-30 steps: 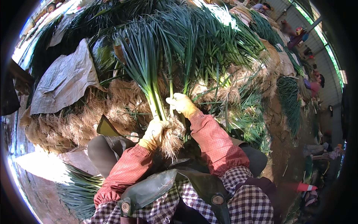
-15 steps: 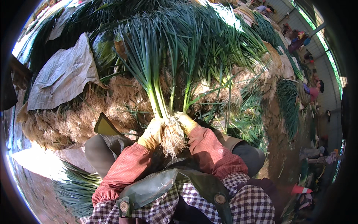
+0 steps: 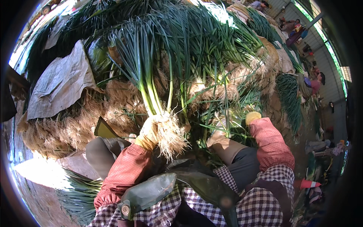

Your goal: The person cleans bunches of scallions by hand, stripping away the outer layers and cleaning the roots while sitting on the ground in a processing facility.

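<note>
My left hand, in a yellow glove, is closed round the base of a bunch of long green onions. Their pale stems lean up and away from me, and a shaggy tuft of roots hangs beside the fingers. Out to the right, my right hand, gloved in yellow, reaches over loose green leaves beside my knee; its fingers are hidden, so I cannot tell if it holds anything.
A large heap of onions with root ends lies ahead, partly under a pale woven sheet. More onions lie at my lower left. Several people sit along the right, near a red-and-white cone.
My right hand has left the stems and roots of the bunch and moved out to the right. My left hand stays on the bunch, which has shifted slightly left and upward since half a second ago.
</note>
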Action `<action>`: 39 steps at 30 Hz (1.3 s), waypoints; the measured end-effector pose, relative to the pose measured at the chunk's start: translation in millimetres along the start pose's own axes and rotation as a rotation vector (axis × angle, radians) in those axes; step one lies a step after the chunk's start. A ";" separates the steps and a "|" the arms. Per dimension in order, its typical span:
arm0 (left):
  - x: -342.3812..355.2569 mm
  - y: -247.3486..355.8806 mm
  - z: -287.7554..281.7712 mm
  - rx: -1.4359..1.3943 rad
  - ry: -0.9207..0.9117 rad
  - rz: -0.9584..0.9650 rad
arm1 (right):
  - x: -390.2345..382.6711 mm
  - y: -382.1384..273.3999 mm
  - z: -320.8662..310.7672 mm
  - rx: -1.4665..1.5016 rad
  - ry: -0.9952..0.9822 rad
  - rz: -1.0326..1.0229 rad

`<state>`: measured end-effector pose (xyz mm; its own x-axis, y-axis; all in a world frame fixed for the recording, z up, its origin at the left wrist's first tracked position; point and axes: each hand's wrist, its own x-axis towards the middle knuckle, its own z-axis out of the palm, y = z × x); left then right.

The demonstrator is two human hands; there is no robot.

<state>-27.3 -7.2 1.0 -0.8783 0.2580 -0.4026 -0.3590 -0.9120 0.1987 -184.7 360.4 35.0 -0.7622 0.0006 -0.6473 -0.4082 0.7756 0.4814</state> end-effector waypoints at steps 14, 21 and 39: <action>-2.7 -3.4 -24.6 -0.036 0.030 0.032 | 38.6 -277.2 -124.9 2.611 -0.297 -0.611; -1.0 -6.7 -5.5 0.090 0.049 0.063 | 12.7 -287.0 -1.9 2.720 -0.661 -0.466; -7.3 -1.8 -14.9 0.246 0.090 0.007 | -2.8 -243.3 -103.2 2.839 -0.054 -0.719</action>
<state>-15.6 -12.2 -9.8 -0.8534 0.2121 -0.4762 -0.4284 -0.8058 0.4088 -135.1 106.6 -19.4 -0.8699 -0.3614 -0.3357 0.4931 -0.6233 -0.6069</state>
